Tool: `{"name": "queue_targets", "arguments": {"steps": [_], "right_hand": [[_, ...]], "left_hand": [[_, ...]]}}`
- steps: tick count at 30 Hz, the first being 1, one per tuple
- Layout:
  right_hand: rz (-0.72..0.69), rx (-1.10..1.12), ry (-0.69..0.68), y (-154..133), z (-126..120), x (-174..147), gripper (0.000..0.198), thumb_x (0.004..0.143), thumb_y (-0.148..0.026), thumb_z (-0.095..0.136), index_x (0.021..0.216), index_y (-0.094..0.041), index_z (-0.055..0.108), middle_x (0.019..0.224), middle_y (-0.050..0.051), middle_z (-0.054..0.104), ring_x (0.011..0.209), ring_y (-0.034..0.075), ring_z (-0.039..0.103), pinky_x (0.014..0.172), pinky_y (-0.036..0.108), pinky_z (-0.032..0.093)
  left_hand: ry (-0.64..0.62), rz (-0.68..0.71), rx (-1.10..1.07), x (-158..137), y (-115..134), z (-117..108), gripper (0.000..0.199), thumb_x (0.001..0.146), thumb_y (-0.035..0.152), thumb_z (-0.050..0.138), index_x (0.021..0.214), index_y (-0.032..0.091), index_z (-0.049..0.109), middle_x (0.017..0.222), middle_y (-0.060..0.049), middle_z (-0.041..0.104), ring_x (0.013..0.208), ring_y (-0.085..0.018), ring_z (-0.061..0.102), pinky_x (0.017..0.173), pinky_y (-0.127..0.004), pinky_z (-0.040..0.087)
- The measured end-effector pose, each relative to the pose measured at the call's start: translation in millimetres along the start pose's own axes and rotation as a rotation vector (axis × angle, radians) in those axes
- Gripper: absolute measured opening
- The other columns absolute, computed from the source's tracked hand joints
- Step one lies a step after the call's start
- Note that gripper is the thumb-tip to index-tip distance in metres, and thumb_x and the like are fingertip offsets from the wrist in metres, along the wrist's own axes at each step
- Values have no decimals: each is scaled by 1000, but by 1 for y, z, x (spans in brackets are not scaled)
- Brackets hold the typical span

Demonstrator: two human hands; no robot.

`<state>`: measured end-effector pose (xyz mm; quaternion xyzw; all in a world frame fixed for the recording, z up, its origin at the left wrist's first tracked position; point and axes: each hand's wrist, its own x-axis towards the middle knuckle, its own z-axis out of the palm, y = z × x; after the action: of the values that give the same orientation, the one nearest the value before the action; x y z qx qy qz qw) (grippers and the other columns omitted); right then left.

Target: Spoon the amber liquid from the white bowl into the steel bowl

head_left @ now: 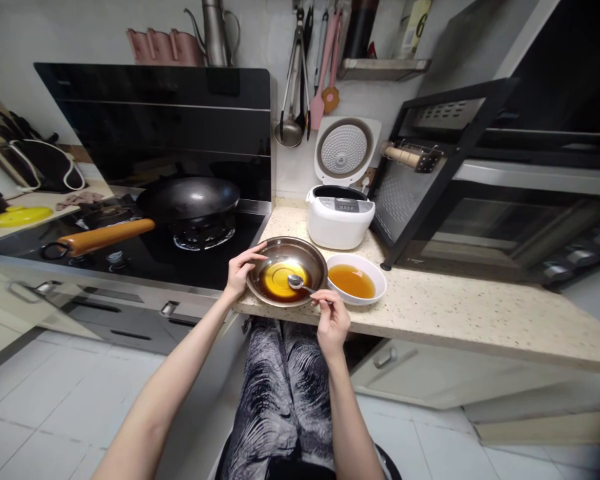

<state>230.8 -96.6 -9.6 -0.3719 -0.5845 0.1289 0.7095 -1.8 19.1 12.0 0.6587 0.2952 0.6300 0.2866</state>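
A wide stainless steel bowl [313, 257] stands on the counter's front part, with yellow and dark brown liquid in its bottom. My left hand [240, 270] grips the bowl's left rim, fingers over the edge. Between the fingertips of my right hand [333, 320] is the handle of a metal spoon [296, 281]. The spoon's head is over the liquid inside the bowl; whether it touches the liquid I cannot tell. Close beside the steel bowl, to its right, sits a white bowl [381, 280] of amber-brown liquid.
Behind the bowls is a white rice cooker [341, 223] with its lid raised. A black wok [193, 200] with a wooden handle rests on the gas stove at left. An oven [520, 227] in a black rack stands right. Utensils [300, 73] hang on the wall.
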Motion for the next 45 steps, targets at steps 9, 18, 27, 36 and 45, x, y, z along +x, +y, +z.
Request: {"name": "queue_targets", "arguments": {"steps": [9,18,27,36,45], "right_hand": [[23,20,-42,3,-3,0,20,103,-29,53,90,-22,67,86,3,70,74,16,63,68,30,53],[87,143,-16,3,0,0,20,102,-29,54,89,-21,67,85,3,68,72,14,61,66,27,51],[141,217,91,6,1,-2,20,102,-32,55,89,-21,65,86,3,68,70,14,62,66,28,53],[82,176,206,1,-5,2,18,102,-30,56,90,-20,64,86,3,68,72,14,64,67,29,55],[24,88,274,-9,-10,6,18,102,-27,56,89,-20,65,84,2,69,75,14,65,69,28,55]], "left_hand": [[1,14,2,-1,4,0,36,73,16,52,89,21,84,133,-7,73,132,-33,65,119,-51,45],[-5,30,11,-1,4,0,35,75,15,53,90,20,84,134,-6,73,131,-32,65,118,-49,46],[-6,14,14,0,6,0,35,73,16,52,88,20,84,133,-7,73,131,-33,65,118,-50,46],[-13,-22,6,1,2,-1,35,73,18,53,88,20,84,132,-7,74,130,-33,65,118,-49,45],[-28,-35,2,1,-1,-2,35,73,17,53,89,20,84,133,-7,74,131,-33,65,119,-50,44]]}}
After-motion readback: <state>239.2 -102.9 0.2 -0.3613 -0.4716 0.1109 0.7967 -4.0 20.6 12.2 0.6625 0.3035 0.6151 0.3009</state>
